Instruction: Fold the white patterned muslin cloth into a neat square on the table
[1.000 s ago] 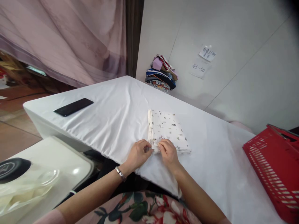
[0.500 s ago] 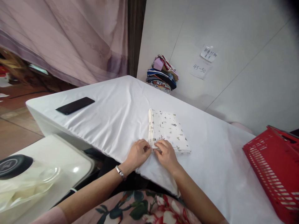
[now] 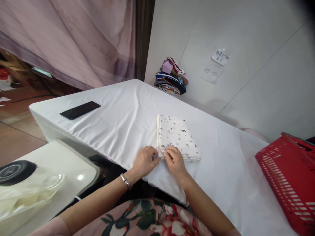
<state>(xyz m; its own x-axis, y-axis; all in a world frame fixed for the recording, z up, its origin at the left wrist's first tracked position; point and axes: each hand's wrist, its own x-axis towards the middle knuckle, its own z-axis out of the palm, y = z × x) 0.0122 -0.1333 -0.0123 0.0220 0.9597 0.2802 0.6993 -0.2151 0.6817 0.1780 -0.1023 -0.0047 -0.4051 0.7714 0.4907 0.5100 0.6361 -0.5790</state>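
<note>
A folded white cloth (image 3: 178,134) with small printed figures lies flat on the white-covered table (image 3: 118,114), its layered fold along the left side. At its near left corner, my right hand (image 3: 175,160) pinches a bit of the cloth's edge between thumb and fingers. Close beside it, my left hand (image 3: 145,161) has its thumb and fingertips pressed together on the left edge of the same corner. The fingertips of both hands nearly meet there.
A black phone (image 3: 80,110) lies at the table's left end. Folded clothes (image 3: 171,78) are stacked by the wall at the back. A red plastic basket (image 3: 287,177) stands on the right. Lower left is a white surface (image 3: 73,160) with a black round object (image 3: 17,172) and a clear bag (image 3: 31,200).
My right hand's fingers have closed more tightly and lifted the cloth's corner edge slightly. My left hand has stayed almost in place. The cloth lies where it was.
</note>
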